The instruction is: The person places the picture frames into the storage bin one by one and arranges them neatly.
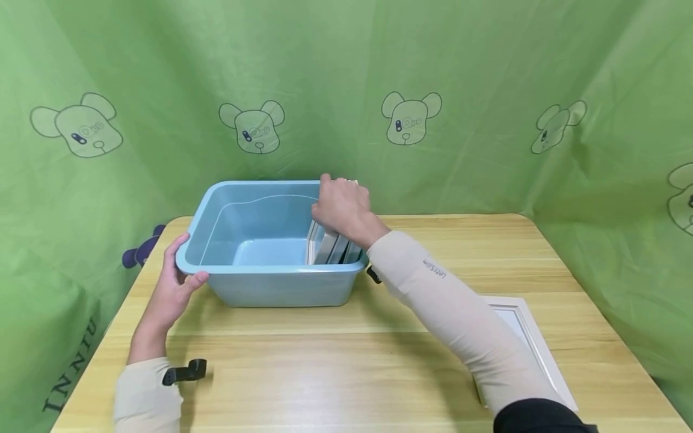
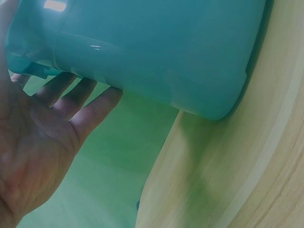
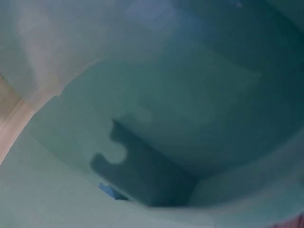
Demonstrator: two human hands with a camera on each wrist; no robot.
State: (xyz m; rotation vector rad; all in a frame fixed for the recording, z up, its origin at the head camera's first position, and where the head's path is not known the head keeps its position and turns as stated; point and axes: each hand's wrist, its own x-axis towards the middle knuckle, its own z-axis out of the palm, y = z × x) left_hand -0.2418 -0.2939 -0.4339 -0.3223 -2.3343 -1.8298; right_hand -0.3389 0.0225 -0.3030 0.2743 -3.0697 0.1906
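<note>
A light blue plastic basin [image 1: 271, 285] stands on the wooden table. At its near left corner my left hand [image 1: 169, 294] holds the rim, thumb on the front side and fingers along the left side. The left wrist view shows those fingers [image 2: 76, 99] against the basin's outer wall [image 2: 156, 52]. Several white picture frames [image 1: 327, 246] stand on edge at the basin's right end. My right hand [image 1: 343, 207] reaches over them from above, its curled fingers gripping at their tops; the hand hides the upper edges. The right wrist view is dim, mostly blue-green basin wall [image 3: 190, 95].
Another white picture frame [image 1: 541, 343] lies flat at the table's right side, partly under my right forearm. Wooden tabletop [image 1: 303, 373] extends in front of the basin. A green curtain [image 1: 335, 72] with bear-head prints hangs behind the table and along both sides.
</note>
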